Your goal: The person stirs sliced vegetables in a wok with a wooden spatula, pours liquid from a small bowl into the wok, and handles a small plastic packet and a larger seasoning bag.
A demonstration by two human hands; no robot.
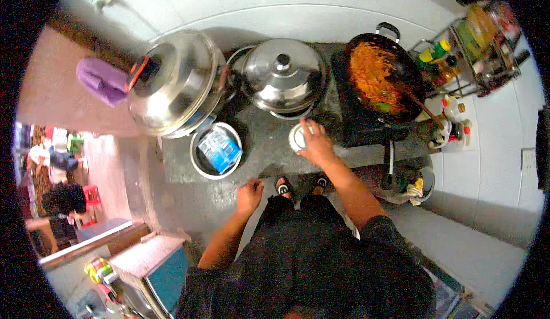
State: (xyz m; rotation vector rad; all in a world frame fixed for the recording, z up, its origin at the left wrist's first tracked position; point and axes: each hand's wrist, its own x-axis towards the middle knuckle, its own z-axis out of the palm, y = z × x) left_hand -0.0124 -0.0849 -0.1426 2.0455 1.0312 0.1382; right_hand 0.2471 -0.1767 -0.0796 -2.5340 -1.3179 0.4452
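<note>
My right hand (317, 145) grips the right side of a small pale round bowl (296, 137) at the front of the dark counter (266, 136). Its fingers cover part of the bowl, so the inside is only partly visible. Lower and to the left, my left hand (250, 196) hangs before the counter edge with fingers curled and nothing seen in it. A metal basin (194, 164) with a blue-and-clear plastic packet (221, 149) stands nearest that hand. Beyond the bowl sits a pot under a domed steel lid (279, 80).
At right, a black wok (406, 61) holds orange-red shredded food (369, 70) and a wooden-handled utensil (423, 108). A large lidded steel pot (180, 87) and a purple cloth (101, 80) are at left. A condiment rack (462, 61) stands by the wall. People (64, 198) appear far left.
</note>
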